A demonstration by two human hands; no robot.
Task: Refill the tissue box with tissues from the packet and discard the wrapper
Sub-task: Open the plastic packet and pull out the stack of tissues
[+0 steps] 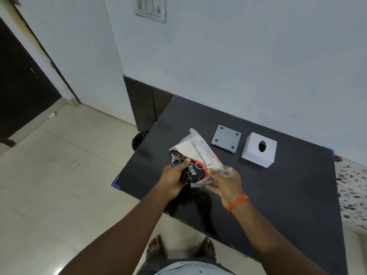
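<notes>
From the head camera, both hands hold a clear plastic tissue packet with a black and red printed end (pixel 195 158) above the dark matte table (pixel 278 195). The left hand (pixel 172 180) wraps its fingers around the black end, thumb pressed on top. The right hand (pixel 224 182) pinches the loose clear wrapper at the packet's lower edge. At two o'clock from the packet a white cube tissue box with a round hole (pixel 259 149) stands on the table; its grey square base plate (pixel 226 140) lies at one o'clock, just beside the box.
</notes>
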